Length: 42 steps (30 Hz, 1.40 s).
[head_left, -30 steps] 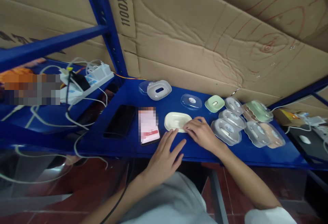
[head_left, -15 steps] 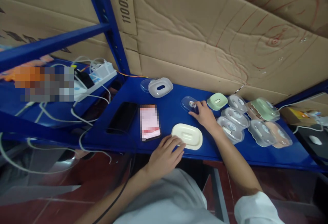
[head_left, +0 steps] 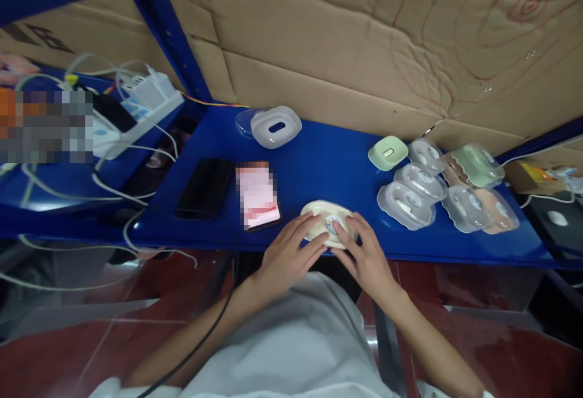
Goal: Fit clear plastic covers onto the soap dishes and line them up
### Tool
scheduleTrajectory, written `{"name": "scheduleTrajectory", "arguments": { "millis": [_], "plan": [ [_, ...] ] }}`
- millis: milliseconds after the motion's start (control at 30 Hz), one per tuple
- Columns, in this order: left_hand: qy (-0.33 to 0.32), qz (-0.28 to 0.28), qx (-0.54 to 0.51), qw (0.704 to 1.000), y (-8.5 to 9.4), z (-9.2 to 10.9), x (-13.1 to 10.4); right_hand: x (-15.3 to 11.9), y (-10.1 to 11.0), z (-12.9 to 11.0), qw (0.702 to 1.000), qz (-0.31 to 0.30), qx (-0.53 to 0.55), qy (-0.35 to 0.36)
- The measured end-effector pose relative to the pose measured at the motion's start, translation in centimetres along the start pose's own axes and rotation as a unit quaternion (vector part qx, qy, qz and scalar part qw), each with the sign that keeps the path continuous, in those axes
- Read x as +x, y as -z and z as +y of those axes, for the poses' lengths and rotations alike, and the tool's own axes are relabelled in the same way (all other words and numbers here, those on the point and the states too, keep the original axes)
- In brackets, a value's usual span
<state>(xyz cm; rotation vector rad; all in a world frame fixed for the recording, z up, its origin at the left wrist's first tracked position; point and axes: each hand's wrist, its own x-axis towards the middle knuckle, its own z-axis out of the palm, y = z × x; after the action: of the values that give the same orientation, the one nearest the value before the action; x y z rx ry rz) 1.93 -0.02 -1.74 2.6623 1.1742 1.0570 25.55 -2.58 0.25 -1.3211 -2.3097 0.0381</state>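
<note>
A cream oval dish (head_left: 319, 208) lies near the table's front edge, with a clear lid (head_left: 331, 223) bearing a round sticker on top of it. My left hand (head_left: 294, 251) rests on the left side of the dish and lid, fingers spread. On the right side, my right hand (head_left: 364, 253) touches the lid and rim, its fingers apart too. Whether the lid sits fully on the dish is hidden by the fingers.
A grey dish (head_left: 288, 135) with a clear lid beside it stands at the back. A phone (head_left: 257, 194) and a black case (head_left: 206, 188) lie left. On the right are a green dish (head_left: 395, 144) and several lidded dishes (head_left: 412, 211).
My right hand has brought the clear lid from the middle of the table onto the cream dish. My left hand has stayed at the dish. The view has shifted.
</note>
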Motion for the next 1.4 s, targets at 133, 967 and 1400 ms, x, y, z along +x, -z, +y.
{"name": "scheduleTrajectory", "arguments": {
  "millis": [133, 967, 1400],
  "plan": [
    [0.016, 0.018, -0.003, 1.0, -0.2, 0.0, -0.1, 0.5, 0.8, 0.7, 0.999, -0.033, 0.005, 0.019],
    [-0.012, 0.008, 0.013, 1.0, -0.5, -0.1, 0.2, 11.0, 0.6, 5.8, 0.993, -0.065, -0.078, -0.061],
    [-0.011, 0.028, -0.023, 0.999, -0.3, -0.1, 0.1, 26.5, -4.4, 1.2, 0.992, -0.024, 0.078, 0.093]
  ]
}}
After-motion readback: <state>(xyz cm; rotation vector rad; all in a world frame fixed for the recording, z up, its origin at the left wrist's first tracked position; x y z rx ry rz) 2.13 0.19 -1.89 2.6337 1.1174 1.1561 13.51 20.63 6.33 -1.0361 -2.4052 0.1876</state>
